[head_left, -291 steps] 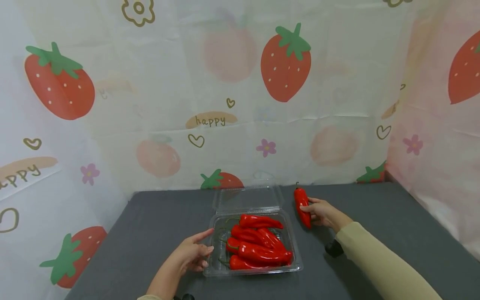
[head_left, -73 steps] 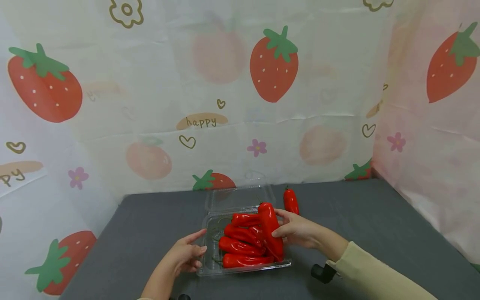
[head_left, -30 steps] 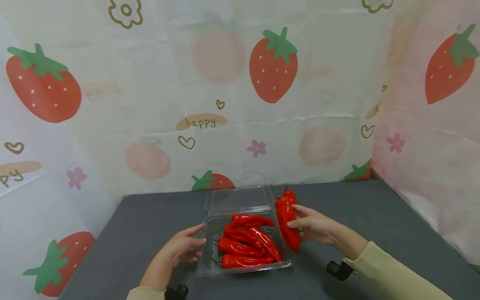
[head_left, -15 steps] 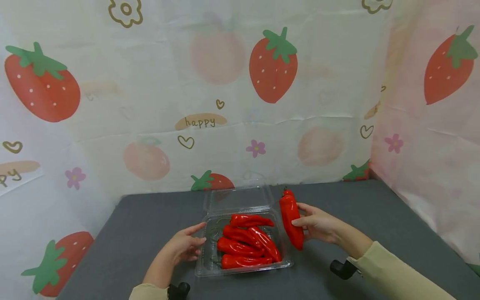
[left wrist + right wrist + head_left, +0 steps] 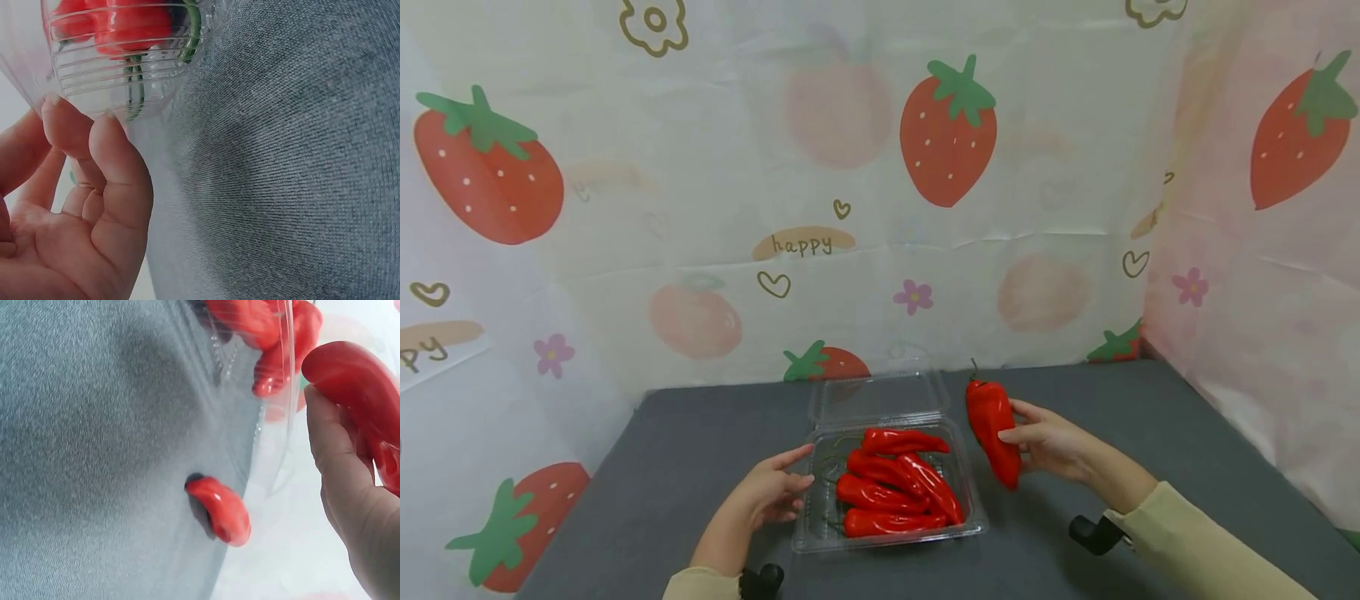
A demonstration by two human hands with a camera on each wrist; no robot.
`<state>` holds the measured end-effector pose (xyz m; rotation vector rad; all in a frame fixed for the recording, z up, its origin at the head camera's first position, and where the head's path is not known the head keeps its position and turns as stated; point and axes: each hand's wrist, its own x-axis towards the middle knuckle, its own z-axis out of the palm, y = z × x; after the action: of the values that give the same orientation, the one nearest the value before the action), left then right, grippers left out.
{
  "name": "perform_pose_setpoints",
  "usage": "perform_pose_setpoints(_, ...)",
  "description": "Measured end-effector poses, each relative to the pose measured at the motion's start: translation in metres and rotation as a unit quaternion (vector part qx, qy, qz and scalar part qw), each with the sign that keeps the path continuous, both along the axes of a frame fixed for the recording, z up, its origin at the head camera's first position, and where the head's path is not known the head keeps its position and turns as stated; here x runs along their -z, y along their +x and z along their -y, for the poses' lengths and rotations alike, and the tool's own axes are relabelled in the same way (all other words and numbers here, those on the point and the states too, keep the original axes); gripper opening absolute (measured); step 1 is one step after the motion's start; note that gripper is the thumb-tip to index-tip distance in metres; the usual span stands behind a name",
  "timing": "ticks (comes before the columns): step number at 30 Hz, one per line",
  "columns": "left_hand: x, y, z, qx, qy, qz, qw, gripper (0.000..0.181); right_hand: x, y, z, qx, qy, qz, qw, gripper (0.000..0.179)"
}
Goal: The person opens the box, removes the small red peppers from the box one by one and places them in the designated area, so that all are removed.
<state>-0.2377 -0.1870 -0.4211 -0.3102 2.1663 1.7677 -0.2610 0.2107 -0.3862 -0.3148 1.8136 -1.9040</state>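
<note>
My right hand (image 5: 1052, 446) holds a red chili pepper (image 5: 991, 429), thumb on the near side, in the air right of a clear plastic box. In the right wrist view this held pepper (image 5: 359, 384) hangs at upper right; a second loose pepper (image 5: 222, 509) lies on the table below, hidden behind the held one in the head view. Several red peppers with green stems (image 5: 883, 493) lie in the box (image 5: 895, 541). At the box's left side, my left hand (image 5: 766, 493) has fingertips right at the rim, index extended and other fingers loosely bent.
The box's transparent lid (image 5: 880, 400) stands hinged back behind it. A dark grey cloth covers the table (image 5: 715, 433). Fruit-printed fabric walls (image 5: 865, 167) rise behind and on both sides.
My right hand has lifted a pepper from the box and carried it right and away from me, past the box's right edge. The left hand stays at the box's left side.
</note>
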Motion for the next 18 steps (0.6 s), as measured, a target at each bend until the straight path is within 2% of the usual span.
perform_pose_setpoints(5,0.001,0.000,0.001,-0.003,-0.001,0.006,1.0000,0.055,-0.001,-0.002,-0.006,0.006,-0.003,0.003,1.0000,0.076)
perform_pose_setpoints(18,0.000,0.001,0.000,-0.002,0.007,0.005,1.0000,0.055,-0.001,-0.009,-0.017,0.050,0.009,0.015,0.9986,0.073)
